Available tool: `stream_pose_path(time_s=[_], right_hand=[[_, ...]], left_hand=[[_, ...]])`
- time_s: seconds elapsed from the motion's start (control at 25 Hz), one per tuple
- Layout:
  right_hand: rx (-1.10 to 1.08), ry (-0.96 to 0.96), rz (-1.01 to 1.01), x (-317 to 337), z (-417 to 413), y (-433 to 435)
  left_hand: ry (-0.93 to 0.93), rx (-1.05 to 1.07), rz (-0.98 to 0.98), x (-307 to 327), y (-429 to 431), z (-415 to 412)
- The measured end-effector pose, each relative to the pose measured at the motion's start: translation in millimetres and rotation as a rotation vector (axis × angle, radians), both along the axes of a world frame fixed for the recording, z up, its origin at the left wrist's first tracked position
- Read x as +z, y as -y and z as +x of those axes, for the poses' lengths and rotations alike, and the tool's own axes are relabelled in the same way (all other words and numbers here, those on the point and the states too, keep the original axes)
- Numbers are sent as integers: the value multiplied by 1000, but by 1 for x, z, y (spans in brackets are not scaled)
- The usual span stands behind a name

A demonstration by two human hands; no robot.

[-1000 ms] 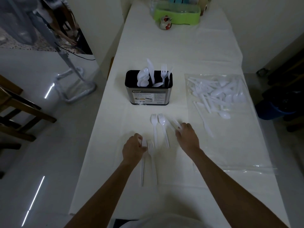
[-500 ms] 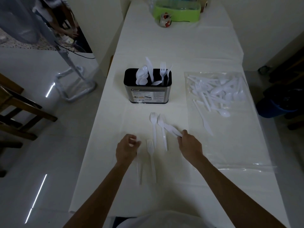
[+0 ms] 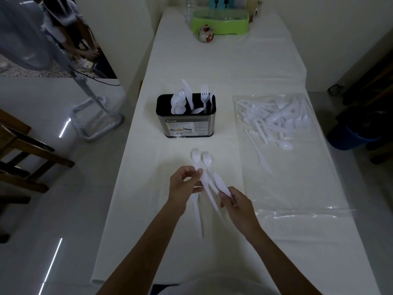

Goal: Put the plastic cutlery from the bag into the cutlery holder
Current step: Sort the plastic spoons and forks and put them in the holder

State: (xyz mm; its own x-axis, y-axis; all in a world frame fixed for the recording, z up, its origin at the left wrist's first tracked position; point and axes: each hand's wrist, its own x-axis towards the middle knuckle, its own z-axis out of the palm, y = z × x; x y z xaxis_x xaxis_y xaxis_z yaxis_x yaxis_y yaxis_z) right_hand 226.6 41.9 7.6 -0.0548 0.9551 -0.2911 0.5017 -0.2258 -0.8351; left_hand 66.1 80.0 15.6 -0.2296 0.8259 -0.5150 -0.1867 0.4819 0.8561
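Gathering, it seems: the left hand (image 3: pixel 184 185) pinches a fork (image 3: pixel 195 158), and the right hand (image 3: pixel 237 205) pinches a knife (image 3: pixel 220 183) beside it. Next, both should go into the cutlery holder (image 3: pixel 187 126) beyond the fingers (image 3: pixel 199 171).

I can read only one mark: "Kassa", in white lettering at the top-left corner of the printed label (image 3: pixel 186 127) on the front wall of the cutlery holder (image 3: pixel 163 116). The holder stands on the table (image 3: pixel 234 67) about mid-length, nearer the left edge than the right. Under the brand there's a lighter headline row, then a few lines of small print. Small product pictures run along the label's lower edge. All of that is too small and blurred for me to read, numbers included. The small jar (image 3: pixel 205 34) near the far edge carries a red-and-white marking; I can't tell if it's text.
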Motion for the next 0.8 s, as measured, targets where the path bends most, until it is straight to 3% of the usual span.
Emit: stream_pose_path(time_s=[0.16, 0.4, 0.52, 0.68, 0.8], right_hand=[[-22, -140, -36, 8, -2, 9], [-77, -382, -331, 14, -7, 6], [-75, -545, -484, 20, -13, 1], [-12, -549, -494, 20, -18, 5], [44, -477, -470, 19, -17, 6]], left_hand=[[-4, 41, -20, 3, 1, 1], [-4, -39, 15, 10, 8, 2], [-102, -116, 24, 8, 10, 6], [-267, -222, 87, 7, 8, 5], [-251, -296, 148, 10, 4, 3]])
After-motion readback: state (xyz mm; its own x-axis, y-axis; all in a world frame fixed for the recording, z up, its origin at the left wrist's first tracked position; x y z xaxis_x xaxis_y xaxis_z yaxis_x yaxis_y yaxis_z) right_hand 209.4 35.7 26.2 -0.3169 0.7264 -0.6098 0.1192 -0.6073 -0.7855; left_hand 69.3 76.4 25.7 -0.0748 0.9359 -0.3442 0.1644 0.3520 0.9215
